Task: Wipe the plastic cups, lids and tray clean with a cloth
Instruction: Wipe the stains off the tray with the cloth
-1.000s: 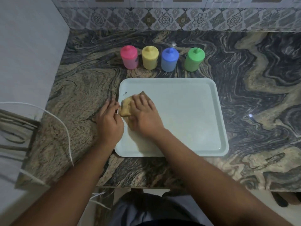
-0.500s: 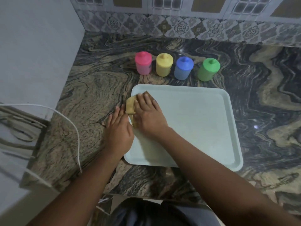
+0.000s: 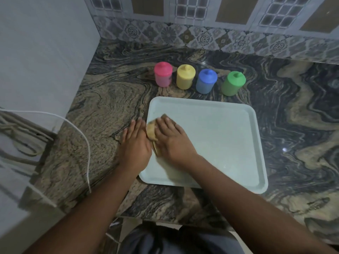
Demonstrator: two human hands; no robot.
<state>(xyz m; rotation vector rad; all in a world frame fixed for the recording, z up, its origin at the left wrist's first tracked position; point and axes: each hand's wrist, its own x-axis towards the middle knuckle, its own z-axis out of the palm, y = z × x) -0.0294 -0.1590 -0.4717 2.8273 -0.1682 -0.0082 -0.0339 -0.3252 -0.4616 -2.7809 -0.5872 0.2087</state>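
The tray (image 3: 222, 142), pale and rectangular, lies flat on the marbled counter (image 3: 102, 116). The right hand (image 3: 172, 142) lies inside the tray near its left rim, palm down, fingers straight and close together, pressing the cloth (image 3: 151, 132) against the tray floor. The cloth is tan and bunched; most of it is hidden under the hand, with a fold showing at the thumb side and a corner past the fingertips. The hand and cloth are slightly blurred.

The left hand (image 3: 135, 145) lies flat just outside the tray's left rim, fingers straight and a little spread on the counter, its thumb side up against the rim; it holds nothing.

Beyond the tray's far edge four cups stand upright in a row, each with its knobbed lid on: pink cup (image 3: 162, 75), yellow cup (image 3: 185, 77), blue cup (image 3: 206, 81) and green cup (image 3: 233, 83), the green one set a little apart from the others.

Well left of the tray, a white cable (image 3: 86, 138) hangs over the counter's edge.
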